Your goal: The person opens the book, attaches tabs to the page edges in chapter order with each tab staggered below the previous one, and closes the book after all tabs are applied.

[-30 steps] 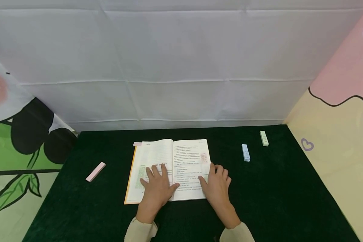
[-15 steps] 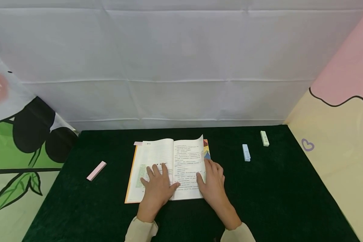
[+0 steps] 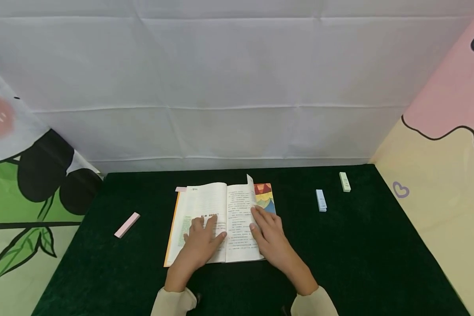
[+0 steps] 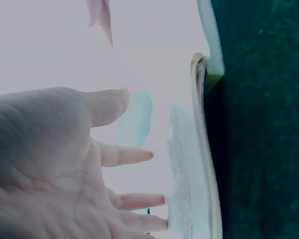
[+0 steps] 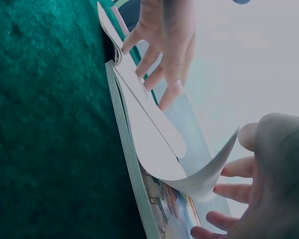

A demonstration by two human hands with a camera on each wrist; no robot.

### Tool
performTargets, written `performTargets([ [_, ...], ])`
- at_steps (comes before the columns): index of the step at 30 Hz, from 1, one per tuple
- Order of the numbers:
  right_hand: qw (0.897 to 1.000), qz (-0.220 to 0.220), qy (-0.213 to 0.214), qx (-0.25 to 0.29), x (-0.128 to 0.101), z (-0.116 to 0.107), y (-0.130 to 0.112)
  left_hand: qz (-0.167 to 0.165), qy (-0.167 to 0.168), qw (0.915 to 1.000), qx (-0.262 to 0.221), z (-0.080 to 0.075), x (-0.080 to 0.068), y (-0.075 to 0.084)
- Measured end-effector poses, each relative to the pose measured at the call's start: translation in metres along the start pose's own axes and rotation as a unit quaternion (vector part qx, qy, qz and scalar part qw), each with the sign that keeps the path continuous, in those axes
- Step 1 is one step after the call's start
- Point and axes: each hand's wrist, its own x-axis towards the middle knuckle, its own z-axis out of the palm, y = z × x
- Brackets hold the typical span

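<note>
An open book (image 3: 206,197) lies on the green cloth, with printed text on both pages. Above its left page and the middle fold is my left hand (image 3: 199,245), fingers spread; in the left wrist view its palm (image 4: 40,169) faces the paper. At the book's right edge my right hand (image 3: 274,241) holds the right page (image 3: 238,210), which bends upward and leftward. The right wrist view has this curled page (image 5: 204,177) between the thumb and fingers. A colourful picture (image 3: 264,195) shows beneath it.
A pink slim box (image 3: 127,225) lies left of the book. To the right are a blue one (image 3: 321,200) and a pale green one (image 3: 345,181). A pink tab (image 3: 180,189) sticks out at the book's top left. White fabric (image 3: 237,87) hangs behind the table.
My right hand has moved left, bending the right page up and uncovering the colourful picture. My left hand has shifted slightly left and down. The slim boxes stay put.
</note>
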Motion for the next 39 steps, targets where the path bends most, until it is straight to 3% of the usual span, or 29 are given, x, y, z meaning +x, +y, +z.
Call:
performTargets([
  [6,1.0,-0.014,-0.025,-0.01,0.002,0.005,-0.001,0.014,-0.025,0.9961,-0.083,-0.016,-0.001,-0.011],
  [10,0.999,-0.03,-0.035,-0.017,0.004,0.007,-0.003,0.003,-0.036,0.9862,-0.162,-0.022,0.0,-0.016],
  [14,0.997,-0.046,-0.046,-0.029,0.004,0.008,-0.007,-0.011,-0.041,0.9777,-0.206,-0.022,0.002,-0.016],
  [23,0.995,-0.085,-0.047,-0.03,0.005,0.015,-0.017,-0.009,-0.045,0.9799,-0.194,-0.016,0.003,-0.014],
  [31,0.992,-0.112,-0.048,-0.03,0.005,0.022,-0.025,-0.016,-0.058,0.9761,-0.209,-0.017,0.002,-0.015],
  [39,0.991,-0.112,-0.057,-0.046,0.003,0.027,-0.033,-0.034,-0.038,0.9726,-0.227,-0.016,0.001,-0.012],
])
